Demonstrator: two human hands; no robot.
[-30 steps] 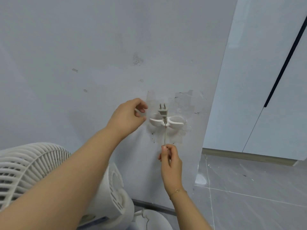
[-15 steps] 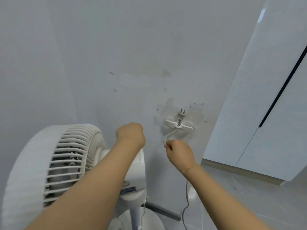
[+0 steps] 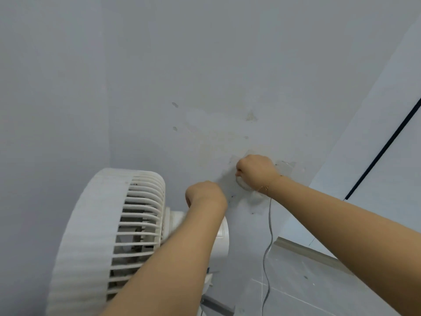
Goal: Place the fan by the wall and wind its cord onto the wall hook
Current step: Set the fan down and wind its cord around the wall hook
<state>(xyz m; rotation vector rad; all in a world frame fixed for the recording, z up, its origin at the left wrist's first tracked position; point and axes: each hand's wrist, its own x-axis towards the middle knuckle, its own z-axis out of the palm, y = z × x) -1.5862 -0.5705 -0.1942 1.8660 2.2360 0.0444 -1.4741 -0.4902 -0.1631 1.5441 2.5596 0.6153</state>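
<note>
A white fan (image 3: 109,238) stands close to the grey wall (image 3: 205,65) at the lower left, its grille facing left. Its thin grey cord (image 3: 270,226) hangs down the wall from under my right wrist to the floor. My right hand (image 3: 255,171) is a fist pressed against the wall, covering the white wall hook (image 3: 242,183), of which only a lower edge shows; the plug is hidden. The cord seems to run into this fist. My left hand (image 3: 205,197) is closed in front of the wall, left of the hook, with nothing visible in it.
A white cabinet panel (image 3: 387,133) with a dark vertical seam stands to the right. A pale baseboard (image 3: 307,249) runs below it above the grey tiled floor (image 3: 319,288). A wall corner lies left of the fan.
My right hand rose from below the hook and now covers it and the plug. My left hand stayed closed near the wall. The view swung left and upward.
</note>
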